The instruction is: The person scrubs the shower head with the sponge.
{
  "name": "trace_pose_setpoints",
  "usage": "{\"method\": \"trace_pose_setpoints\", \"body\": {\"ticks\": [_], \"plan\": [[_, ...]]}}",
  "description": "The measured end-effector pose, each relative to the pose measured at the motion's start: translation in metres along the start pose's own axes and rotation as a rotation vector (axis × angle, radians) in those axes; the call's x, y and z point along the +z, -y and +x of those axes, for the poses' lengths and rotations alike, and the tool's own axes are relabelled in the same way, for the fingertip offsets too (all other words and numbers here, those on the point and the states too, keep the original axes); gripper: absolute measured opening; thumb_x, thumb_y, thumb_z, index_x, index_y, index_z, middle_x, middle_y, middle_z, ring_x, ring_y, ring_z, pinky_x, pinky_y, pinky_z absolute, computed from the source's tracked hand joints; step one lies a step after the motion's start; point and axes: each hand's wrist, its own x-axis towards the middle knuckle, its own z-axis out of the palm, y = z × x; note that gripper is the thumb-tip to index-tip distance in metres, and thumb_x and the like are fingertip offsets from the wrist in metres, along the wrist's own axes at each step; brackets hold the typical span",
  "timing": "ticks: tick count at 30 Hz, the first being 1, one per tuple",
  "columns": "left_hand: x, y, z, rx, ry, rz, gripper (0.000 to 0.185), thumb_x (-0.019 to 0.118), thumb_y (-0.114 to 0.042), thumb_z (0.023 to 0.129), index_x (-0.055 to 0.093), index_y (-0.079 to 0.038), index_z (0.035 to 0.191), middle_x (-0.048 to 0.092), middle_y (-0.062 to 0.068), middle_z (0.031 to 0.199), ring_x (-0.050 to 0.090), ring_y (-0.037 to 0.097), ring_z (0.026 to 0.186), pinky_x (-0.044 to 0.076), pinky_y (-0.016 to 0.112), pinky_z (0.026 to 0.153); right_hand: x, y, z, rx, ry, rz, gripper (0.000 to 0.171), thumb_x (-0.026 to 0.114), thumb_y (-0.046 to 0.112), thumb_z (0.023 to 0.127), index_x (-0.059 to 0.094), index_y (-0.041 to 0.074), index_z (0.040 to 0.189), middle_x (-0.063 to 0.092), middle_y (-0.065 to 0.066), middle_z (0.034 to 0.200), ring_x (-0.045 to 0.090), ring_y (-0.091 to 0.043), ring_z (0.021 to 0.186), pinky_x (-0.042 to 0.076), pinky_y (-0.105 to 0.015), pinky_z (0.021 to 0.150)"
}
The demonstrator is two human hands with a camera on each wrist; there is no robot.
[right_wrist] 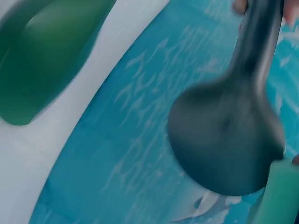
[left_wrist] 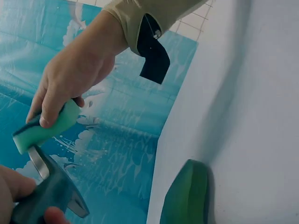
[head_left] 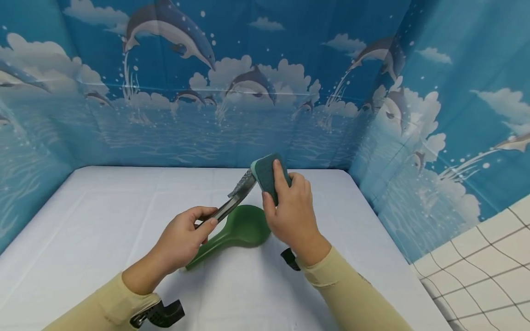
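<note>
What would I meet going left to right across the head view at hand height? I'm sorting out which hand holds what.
Left hand gripping the handle of the metal spoon → green ladle lying on the white table → right hand holding the green sponge against the spoon's bowl.

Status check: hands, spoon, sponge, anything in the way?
Left hand grips metal spoon by its handle, raised over table. Right hand holds sponge against the bowl. Green spoon lies on table beneath, apart. Nothing blocking.
</note>
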Motion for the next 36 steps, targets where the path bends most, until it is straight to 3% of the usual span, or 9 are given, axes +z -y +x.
{"method": "trace_pose_setpoints", "body": {"ticks": [2, 7, 10, 13, 17, 22, 26, 33, 36], "plan": [[0.001, 0.001, 0.000, -0.002, -0.007, 0.002, 0.044, 0.060, -0.026, 0.109, 0.056, -0.009, 0.149, 0.061, 0.011, 0.130, 0.058, 0.025, 0.077, 0.043, 0.030, 0.055, 0.001, -0.001, -0.001, 0.006, 0.011, 0.023, 0.070, 0.061, 0.026, 0.106, 0.031, 0.007, 0.166, 0.050, -0.032, 0.129, 0.048, -0.038, 0.105, 0.044, -0.051, 0.085], [0.004, 0.002, 0.001, 0.003, -0.024, 0.044, 0.047, 0.060, -0.033, 0.108, 0.057, -0.009, 0.148, 0.062, 0.011, 0.134, 0.058, 0.022, 0.078, 0.045, 0.030, 0.058, 0.016, 0.008, -0.015, -0.128, 0.030, 0.012, 0.075, 0.065, 0.027, 0.104, 0.029, 0.006, 0.166, 0.051, -0.032, 0.129, 0.051, -0.037, 0.102, 0.047, -0.049, 0.084], [0.004, 0.004, 0.000, -0.004, -0.027, 0.077, 0.050, 0.058, -0.039, 0.109, 0.057, -0.008, 0.148, 0.065, 0.009, 0.128, 0.055, 0.018, 0.070, 0.045, 0.031, 0.058, 0.020, 0.007, -0.015, -0.166, 0.040, -0.014, 0.073, 0.065, 0.027, 0.104, 0.031, 0.009, 0.166, 0.051, -0.031, 0.131, 0.053, -0.036, 0.103, 0.048, -0.049, 0.084], [0.003, 0.006, -0.001, -0.011, -0.024, 0.107, 0.052, 0.056, -0.043, 0.109, 0.059, -0.007, 0.147, 0.066, 0.006, 0.102, 0.047, 0.014, 0.060, 0.040, 0.030, 0.054, 0.015, 0.000, -0.007, -0.112, 0.042, 0.014, 0.070, 0.062, 0.027, 0.105, 0.033, 0.010, 0.166, 0.051, -0.031, 0.133, 0.052, -0.039, 0.107, 0.047, -0.052, 0.088], [0.001, 0.006, -0.002, -0.014, -0.006, 0.124, 0.047, 0.055, -0.044, 0.109, 0.065, -0.008, 0.138, 0.047, 0.000, 0.068, 0.032, 0.012, 0.050, 0.032, 0.029, 0.048, 0.005, -0.011, 0.007, 0.027, 0.046, 0.141, 0.069, 0.057, 0.025, 0.107, 0.027, 0.009, 0.167, 0.047, -0.032, 0.138, 0.048, -0.041, 0.116, 0.044, -0.054, 0.093], [-0.003, 0.004, -0.002, 0.013, 0.038, 0.132, 0.037, 0.054, -0.042, 0.110, 0.067, -0.010, 0.123, 0.044, -0.001, 0.067, 0.030, 0.011, 0.049, 0.031, 0.029, 0.047, 0.000, -0.017, 0.010, 0.091, 0.090, 0.343, 0.070, 0.050, 0.022, 0.109, 0.015, 0.014, 0.170, 0.040, -0.029, 0.146, 0.041, -0.039, 0.126, 0.041, -0.052, 0.095], [-0.006, 0.003, -0.003, 0.053, 0.055, 0.182, 0.030, 0.053, -0.039, 0.111, 0.065, -0.011, 0.115, 0.051, 0.002, 0.071, 0.031, 0.010, 0.049, 0.033, 0.028, 0.048, 0.003, -0.019, 0.006, 0.023, 0.044, 0.423, 0.074, 0.051, 0.019, 0.105, 0.015, 0.015, 0.170, 0.040, -0.028, 0.146, 0.039, -0.038, 0.125, 0.041, -0.051, 0.094], [-0.009, 0.004, -0.006, 0.117, 0.048, 0.294, 0.029, 0.052, -0.043, 0.111, 0.061, -0.016, 0.117, 0.046, -0.001, 0.067, 0.036, 0.010, 0.050, 0.037, 0.029, 0.050, 0.015, -0.024, 0.004, -0.234, -0.136, 0.341, 0.074, 0.053, 0.029, 0.107, 0.017, 0.011, 0.170, 0.043, -0.032, 0.139, 0.044, -0.038, 0.116, 0.045, -0.050, 0.089], [-0.009, 0.003, -0.007, 0.126, 0.065, 0.313, 0.030, 0.051, -0.045, 0.111, 0.061, -0.017, 0.116, 0.044, -0.002, 0.066, 0.035, 0.010, 0.050, 0.036, 0.029, 0.049, 0.016, -0.027, 0.006, -0.222, -0.159, 0.299, 0.071, 0.051, 0.028, 0.109, 0.018, 0.007, 0.169, 0.045, -0.035, 0.135, 0.047, -0.040, 0.111, 0.047, -0.051, 0.084]]}}
